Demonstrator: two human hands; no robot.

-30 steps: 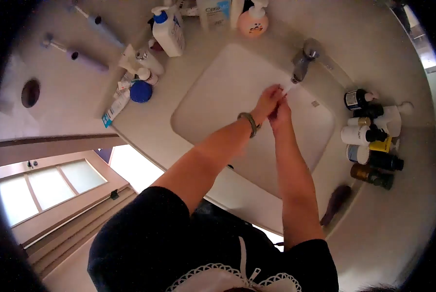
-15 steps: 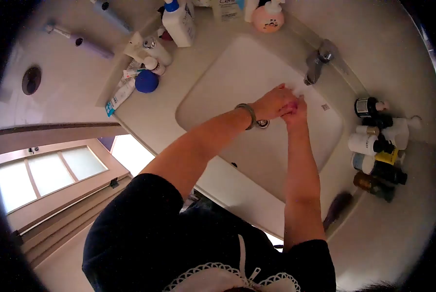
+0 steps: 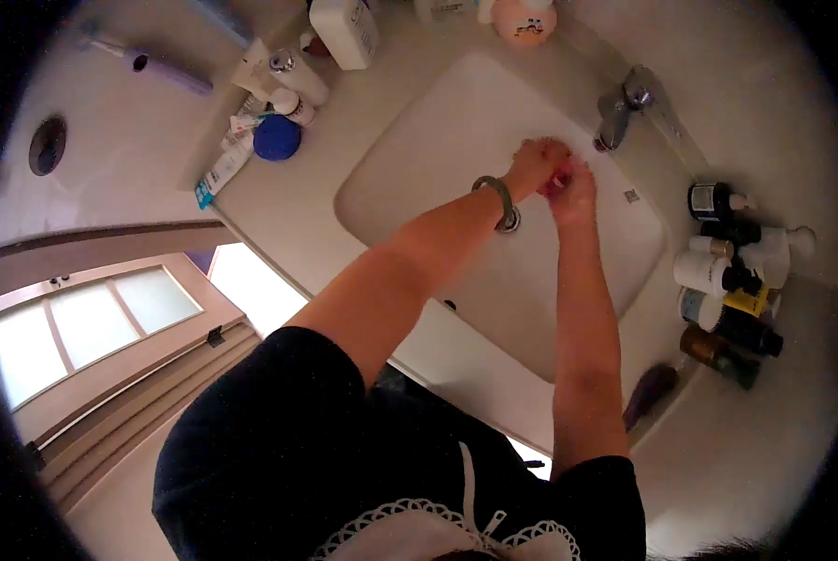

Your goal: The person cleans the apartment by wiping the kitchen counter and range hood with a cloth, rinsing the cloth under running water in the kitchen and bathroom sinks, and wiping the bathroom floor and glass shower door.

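My left hand (image 3: 536, 166) and my right hand (image 3: 573, 192) are together over the white sink basin (image 3: 409, 168), just below and left of the silver faucet (image 3: 615, 117). Between them shows a small pinkish-red thing (image 3: 559, 178), too blurred to name. The fingers of both hands are curled toward it. A greenish bangle (image 3: 503, 198) sits on my left wrist, close beside the drain (image 3: 509, 222).
Behind the basin stand a white bottle (image 3: 346, 35) and a peach pump bottle (image 3: 523, 23). A blue-lidded jar (image 3: 277, 137) and tubes lie at the left. Several bottles (image 3: 718, 271) and a dark hairbrush (image 3: 651, 393) are at the right.
The view has shifted, moving the faucet to the right in the picture. My hands have stayed together over the basin, and the reddish thing between them now shows.
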